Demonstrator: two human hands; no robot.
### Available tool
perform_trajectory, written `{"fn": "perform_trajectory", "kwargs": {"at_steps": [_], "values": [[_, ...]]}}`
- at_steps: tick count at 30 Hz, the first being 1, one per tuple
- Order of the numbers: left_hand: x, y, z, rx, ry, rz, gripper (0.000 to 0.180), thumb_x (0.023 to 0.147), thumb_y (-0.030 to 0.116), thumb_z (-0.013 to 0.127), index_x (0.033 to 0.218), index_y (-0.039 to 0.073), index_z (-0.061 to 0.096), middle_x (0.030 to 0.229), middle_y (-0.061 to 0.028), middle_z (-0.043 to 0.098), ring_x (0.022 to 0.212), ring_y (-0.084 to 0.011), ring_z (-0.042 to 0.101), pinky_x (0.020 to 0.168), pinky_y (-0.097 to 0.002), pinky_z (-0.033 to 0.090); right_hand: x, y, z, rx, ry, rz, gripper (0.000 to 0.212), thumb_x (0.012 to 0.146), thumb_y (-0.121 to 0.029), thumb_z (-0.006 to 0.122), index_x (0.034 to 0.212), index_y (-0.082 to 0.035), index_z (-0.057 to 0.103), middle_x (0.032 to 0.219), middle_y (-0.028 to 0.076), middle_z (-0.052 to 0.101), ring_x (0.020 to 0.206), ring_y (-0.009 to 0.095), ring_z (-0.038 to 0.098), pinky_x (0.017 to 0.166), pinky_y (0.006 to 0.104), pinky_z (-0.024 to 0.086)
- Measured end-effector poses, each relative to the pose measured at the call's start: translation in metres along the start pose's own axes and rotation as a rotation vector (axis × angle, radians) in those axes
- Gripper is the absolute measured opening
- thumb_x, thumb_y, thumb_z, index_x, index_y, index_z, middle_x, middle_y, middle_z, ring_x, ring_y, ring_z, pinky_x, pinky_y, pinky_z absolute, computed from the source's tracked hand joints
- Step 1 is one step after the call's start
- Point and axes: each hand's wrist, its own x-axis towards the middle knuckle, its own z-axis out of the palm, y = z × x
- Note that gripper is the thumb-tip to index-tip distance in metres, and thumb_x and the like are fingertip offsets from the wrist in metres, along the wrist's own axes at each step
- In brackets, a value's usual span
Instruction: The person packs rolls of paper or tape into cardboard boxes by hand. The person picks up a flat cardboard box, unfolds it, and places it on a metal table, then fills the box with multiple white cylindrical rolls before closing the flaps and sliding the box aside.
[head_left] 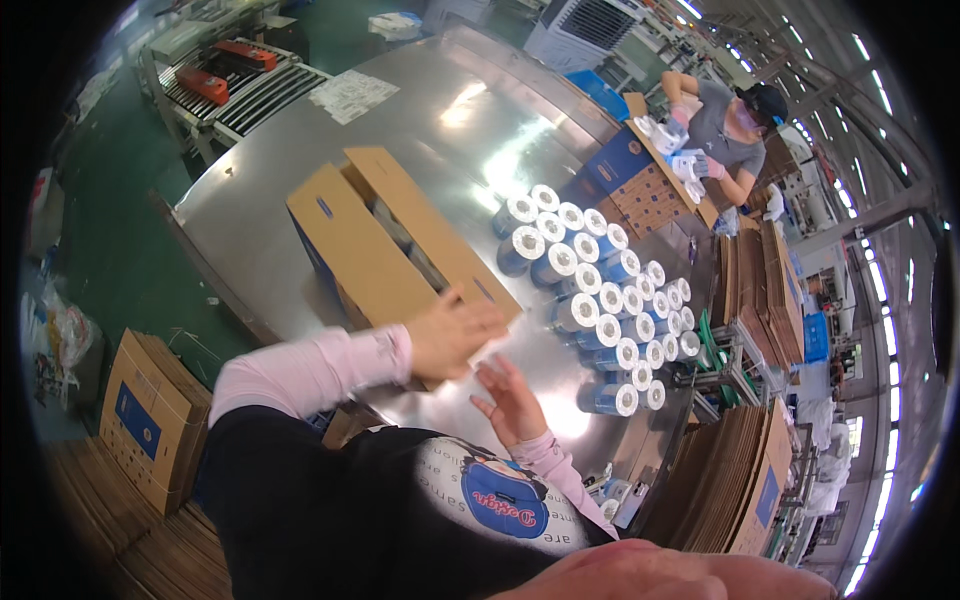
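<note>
A long brown carton (385, 240) with a blue side lies on the steel table. Its top flaps stand slightly apart, and through the gap show greyish contents I cannot make out. At the carton's near end is my left hand (455, 335), slightly blurred, with its fingers stretched out. Just below and to the right, my right hand (512, 400) is raised with its fingers apart. A small pale patch (490, 350) shows between the hands; whether it is paper or glare I cannot tell. Several blue-sided rolls with white ends (585, 310) stand grouped right of the carton.
Across the steel table (410, 130), a co-worker (735, 125) handles white items over a blue-and-brown carton (640, 180). Flattened cardboard stacks stand at lower left (145, 420) and lower right (715, 480). A roller conveyor (240, 95) with orange parts is at far left.
</note>
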Motion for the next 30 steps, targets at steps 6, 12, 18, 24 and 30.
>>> {"fn": "perform_trajectory", "kwargs": {"at_steps": [6, 12, 18, 24, 30], "values": [[-0.042, -0.175, -0.083, 0.339, 0.232, -0.613, 0.081, 0.066, 0.036, 0.07, 0.139, 0.016, 0.039, 0.147, -0.0193, 0.026, 0.137, -0.0401, 0.022, 0.108, -0.0548, 0.024, -0.002, 0.031, 0.005, -0.716, -0.373, 0.266, 0.031, 0.096, -0.016, 0.052, 0.124, -0.003, 0.054, 0.115, 0.008, 0.064, 0.106, 0.013, 0.057, 0.09, 0.026, 0.044], [-0.067, -0.189, 0.04, 0.226, 0.041, -1.369, 0.051, 0.096, 0.036, 0.043, 0.14, 0.011, 0.041, 0.144, -0.0182, 0.037, 0.134, -0.034, 0.033, 0.105, -0.0549, 0.031, -0.018, 0.052, -0.049, -0.859, -0.139, 0.069, 0.03, 0.094, -0.018, 0.056, 0.119, -0.001, 0.058, 0.106, 0.01, 0.066, 0.1, 0.016, 0.061, 0.088, 0.0279, 0.048], [-0.155, 0.025, 0.251, -0.369, -0.917, -0.682, 0.046, 0.085, 0.041, 0.056, 0.128, 0.025, 0.058, 0.137, -0.008, 0.05, 0.127, -0.0304, 0.045, 0.103, -0.0533, 0.038, -0.045, 0.073, -0.121, -1.401, 0.273, 0.044, 0.031, 0.087, -0.025, 0.059, 0.112, -0.009, 0.064, 0.104, 0.014, 0.067, 0.099, 0.027, 0.064, 0.086, 0.0346, 0.05], [-0.116, 0.049, 0.237, -0.468, -0.893, -0.548, 0.035, 0.083, 0.032, 0.056, 0.104, 0.008, 0.068, 0.108, -0.0172, 0.066, 0.104, -0.0347, 0.061, 0.092, -0.0421, 0.047, -0.144, 0.143, -0.319, -1.927, 0.426, 0.408, 0.03, 0.084, -0.028, 0.055, 0.103, -0.01, 0.068, 0.105, 0.017, 0.066, 0.098, 0.036, 0.062, 0.086, 0.0434, 0.05], [-0.136, 0.04, 0.224, -0.39, -0.865, -0.686, 0.035, 0.081, 0.026, 0.055, 0.105, 0.005, 0.069, 0.109, -0.0176, 0.066, 0.1, -0.0342, 0.063, 0.087, -0.0427, 0.049, -0.139, 0.124, -0.26, -1.624, 0.972, 0.302, 0.027, 0.087, -0.026, 0.05, 0.091, -0.005, 0.067, 0.1, 0.017, 0.067, 0.095, 0.036, 0.063, 0.08, 0.0477, 0.05]]}}
